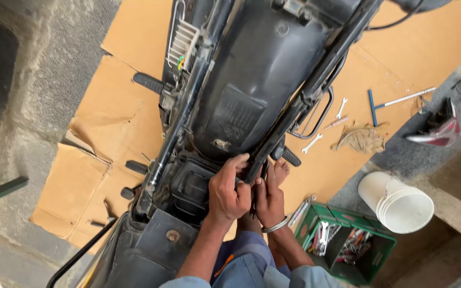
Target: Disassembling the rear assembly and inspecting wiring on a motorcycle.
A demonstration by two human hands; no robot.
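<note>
- Frame rail (316, 85), black tube on the right side of a stripped motorcycle, running diagonally from upper right down to the hands at frame centre; lower end of it sits right where both hands meet
- Left hand (229, 191) curled over the rail's lower end, fingers bent and wrapped tight around it, knuckles up
- Right hand (269, 200) just beside the left, touching it; fingers reaching up under the same rail end, closed on it or on something small there, hard to tell which from this angle; metal bangle (276, 226) on the wrist
- Black plastic inner fender (252, 80) between the two frame rails, seat removed, underside panel exposed
- Black battery box (188, 186) just left of the left hand, recessed
- Footpeg (149, 82) sticking out on the bike's left; another footpeg (291, 157) near the right hand
- Bare foot (281, 170) on the cardboard just beyond the right hand
- Flattened cardboard sheets (108, 122) under the whole bike, on concrete floor
- On the cardboard to the right: two open-end spanners (311, 143), a T-handle wrench (396, 100) with blue grip, a crumpled tan rag (362, 140)
- Green plastic crate (348, 242) of mixed hand tools near the right elbow; white bucket (396, 201) just beyond it
- Red and black tail lamp unit (439, 128) lying off the cardboard, well apart from the hands
</note>
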